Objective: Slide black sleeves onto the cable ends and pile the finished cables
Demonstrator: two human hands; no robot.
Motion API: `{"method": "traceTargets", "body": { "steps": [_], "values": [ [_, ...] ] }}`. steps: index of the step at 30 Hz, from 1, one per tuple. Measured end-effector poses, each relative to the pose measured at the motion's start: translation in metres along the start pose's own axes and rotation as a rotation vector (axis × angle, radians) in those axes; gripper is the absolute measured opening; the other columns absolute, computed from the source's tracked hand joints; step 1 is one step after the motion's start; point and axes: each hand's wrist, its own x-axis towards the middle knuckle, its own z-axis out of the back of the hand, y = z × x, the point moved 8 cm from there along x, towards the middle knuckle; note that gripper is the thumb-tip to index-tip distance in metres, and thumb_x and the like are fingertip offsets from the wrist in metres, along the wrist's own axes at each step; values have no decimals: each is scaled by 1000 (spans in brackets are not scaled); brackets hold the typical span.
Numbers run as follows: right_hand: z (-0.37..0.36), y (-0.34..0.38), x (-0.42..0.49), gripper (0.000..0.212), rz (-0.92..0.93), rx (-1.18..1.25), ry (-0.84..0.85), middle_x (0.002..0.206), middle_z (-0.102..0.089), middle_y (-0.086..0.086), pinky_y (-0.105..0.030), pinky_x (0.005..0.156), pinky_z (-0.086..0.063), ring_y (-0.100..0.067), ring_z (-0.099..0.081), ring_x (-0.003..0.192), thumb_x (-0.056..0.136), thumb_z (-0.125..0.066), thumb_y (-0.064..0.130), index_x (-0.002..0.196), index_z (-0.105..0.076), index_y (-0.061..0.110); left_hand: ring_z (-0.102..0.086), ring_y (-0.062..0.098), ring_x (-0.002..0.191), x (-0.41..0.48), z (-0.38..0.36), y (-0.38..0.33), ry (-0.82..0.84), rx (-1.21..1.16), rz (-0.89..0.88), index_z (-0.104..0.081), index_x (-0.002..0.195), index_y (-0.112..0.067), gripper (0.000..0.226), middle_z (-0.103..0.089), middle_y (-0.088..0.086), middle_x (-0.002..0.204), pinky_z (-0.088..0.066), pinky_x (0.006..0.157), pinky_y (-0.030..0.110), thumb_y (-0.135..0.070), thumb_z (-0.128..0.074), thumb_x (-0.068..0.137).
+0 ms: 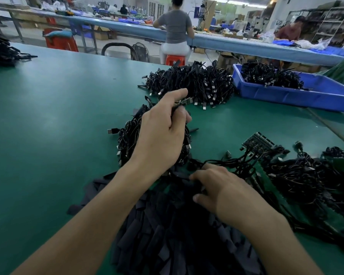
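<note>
My left hand (163,132) is raised over a small pile of black cables (127,139) and pinches a cable end with a small circuit board (185,101) between thumb and fingers. Lower down, my right hand (216,187) rests on a heap of flat black sleeves (167,235), its fingers curled round one sleeve at the top of the heap. A cable runs from the heap toward a loose bunch with boards (256,143).
A large pile of black cables (191,82) lies farther back on the green table (58,116). A blue bin (298,96) with cables stands back right. More tangled cables (306,179) lie at the right. People sit at a long bench behind.
</note>
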Motion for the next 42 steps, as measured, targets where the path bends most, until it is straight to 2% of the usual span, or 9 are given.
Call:
{"method": "traceTargets", "body": {
  "steps": [5,9,13,16,19,22,25,32,42],
  "values": [
    [-1,6,1,21,-23,18,-35,120,-50,7,-29,81,-45,-19,-54,112,97,-63,27,118,-66,29,-58,-5,60,-1,-3,0,28,-8,-12,-44,95,-34,24,-73,-12,85,-42,58,9,-13,-54,102],
    [10,6,-3,5,43,97,-120,105,-52,13,-26,76,-41,-12,-52,99,94,-64,28,99,-66,30,-64,6,67,-1,-4,4,36,8,6,-57,87,-35,24,-69,-12,78,-54,63,24,-14,-64,96],
    [34,-5,-6,7,51,285,-282,89,-66,14,-34,76,-56,-8,-63,82,94,-66,22,96,-65,28,-67,11,66,-1,0,8,3,-38,29,-69,83,-34,22,-68,-8,75,-60,66,37,-14,-75,89],
    [60,-16,-16,14,68,424,-517,81,-64,22,-10,69,-50,6,-63,77,93,-69,19,100,-68,31,-70,10,67,-2,0,9,2,-54,50,-69,84,-38,22,-70,-9,71,-61,69,41,-18,-80,85],
    [76,-26,-27,28,72,548,-692,79,-64,19,-4,66,-45,6,-64,76,93,-68,19,117,-64,32,-70,6,65,-2,0,9,1,-57,44,-72,87,-33,15,-72,-10,71,-62,66,35,-19,-79,86],
    [84,-32,-33,23,70,659,-804,79,-68,13,-18,64,-52,-8,-67,72,95,-65,20,107,-64,39,-69,2,62,-2,-3,10,27,-50,50,-76,93,-23,9,-72,-13,70,-56,61,19,-16,-76,88],
    [87,-37,-35,21,59,668,-855,83,-67,22,-13,69,-50,-5,-66,80,97,-60,18,105,-66,37,-67,-1,63,-3,-9,12,76,-13,60,-77,100,-18,10,-70,-14,74,-50,58,10,-16,-72,92],
    [80,-44,-30,22,28,702,-826,92,-69,24,-17,76,-54,-1,-67,87,88,-74,24,105,-68,36,-64,0,65,-3,-10,10,103,64,24,-77,104,-19,13,-69,-12,73,-50,61,12,-21,-68,95],
    [85,-41,-38,24,91,752,-954,76,-71,16,-9,62,-51,1,-68,64,85,-68,36,106,-70,26,-63,-4,67,-6,-15,4,157,75,13,-78,104,-19,16,-70,-15,75,-46,62,7,-27,-67,95]
  ]
}}
